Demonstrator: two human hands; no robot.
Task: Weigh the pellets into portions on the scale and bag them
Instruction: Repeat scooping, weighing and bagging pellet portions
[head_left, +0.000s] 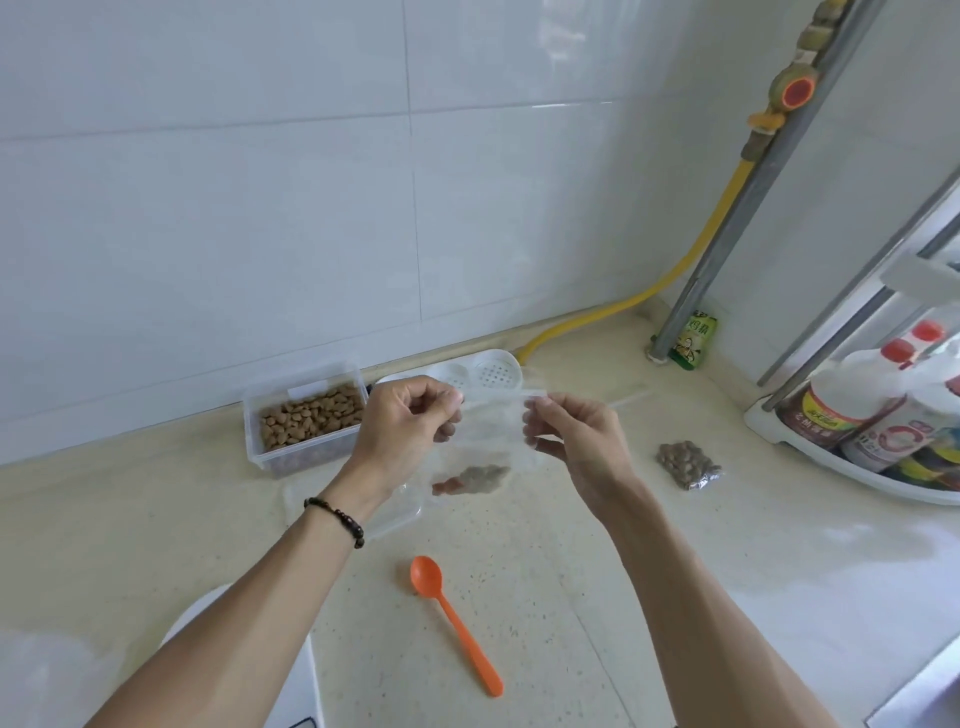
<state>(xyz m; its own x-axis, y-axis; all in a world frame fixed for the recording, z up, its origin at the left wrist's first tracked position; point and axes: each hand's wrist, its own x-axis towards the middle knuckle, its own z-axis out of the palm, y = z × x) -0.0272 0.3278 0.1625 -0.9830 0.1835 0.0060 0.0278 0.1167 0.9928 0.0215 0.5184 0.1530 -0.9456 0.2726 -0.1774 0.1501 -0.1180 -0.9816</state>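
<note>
Count: two hands, one clear bag in hand, one filled bag on the counter, one open tub, one spoon, one scale partly in view.

Both forearms reach forward over the counter (597, 597). The left hand (402, 423) is raised, fingers curled, pinching the top left edge of a clear bag (485, 441). A dark bead bracelet (336, 518) sits on the left wrist. The right hand (576, 436) mirrors it, thumb and fingers closed on the bag's top right edge. The bag hangs between the two hands, above the counter, its top strip stretched level.

Contents: a small clump of brown pellets (470, 478) lies in the bottom of the held bag. The clear tub (306, 421), standing against the wall behind the left hand, has no lid on and holds a layer of the same brown pellets. A clear flat lid (384, 512) lies on the counter under the left wrist. A second, filled bag (688, 464) of pellets lies on the counter to the right, well apart from the hands.

An orange spoon (454, 621) rests on the counter between the forearms, bowl away from the person. A white scale (291, 670) shows at the bottom edge, mostly hidden by the left arm; its display cannot be read.
</note>
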